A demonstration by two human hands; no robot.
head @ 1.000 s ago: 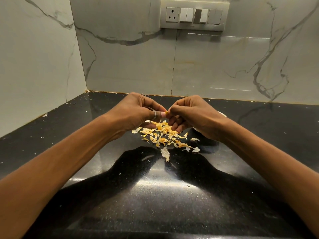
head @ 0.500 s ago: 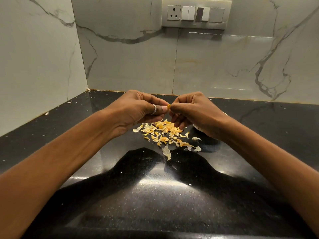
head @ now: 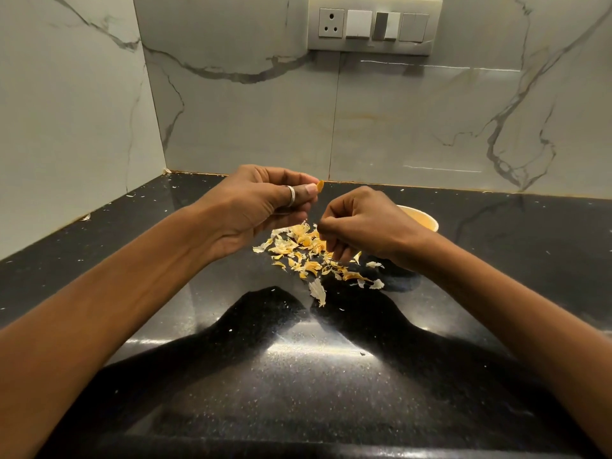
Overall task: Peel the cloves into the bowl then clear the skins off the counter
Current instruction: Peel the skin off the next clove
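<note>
Nearest the camera lies the polished black speckled stone counter (head: pixel 298 392), marked by bright glare and dark shadows. Farther along it sits a loose heap of thin yellow and whitish papery skins (head: pixel 298 250), with one larger pale flake (head: pixel 318 291) lying at the heap's near edge. The right hand (head: pixel 367 223) hangs low over the far right side of the heap, knuckles up and all fingers curled tightly under. Its fingertips are at or just above the skins, and it cannot be told whether they pinch anything. The left hand (head: pixel 261 207) is held higher and to the left, well clear of the counter, with a silver ring (head: pixel 290 196) on its thumb. Thumb and forefinger are closed together on a small yellow-orange piece (head: pixel 320 187), which sticks out past the fingertips; whether it is a clove or a bit of skin is not clear. The other fingers curl loosely toward the palm. The two hands are apart, with a gap between them. Behind the right hand, mostly hidden by it, a pale cream round bowl (head: pixel 425 218) stands on the counter; its contents cannot be seen. Small white scraps (head: pixel 85 217) dot the counter toward its back and left edges. Beyond rises the white grey-veined marble wall (head: pixel 397 127), bearing a grey switch panel (head: pixel 374 26) with a socket and several rocker switches
</note>
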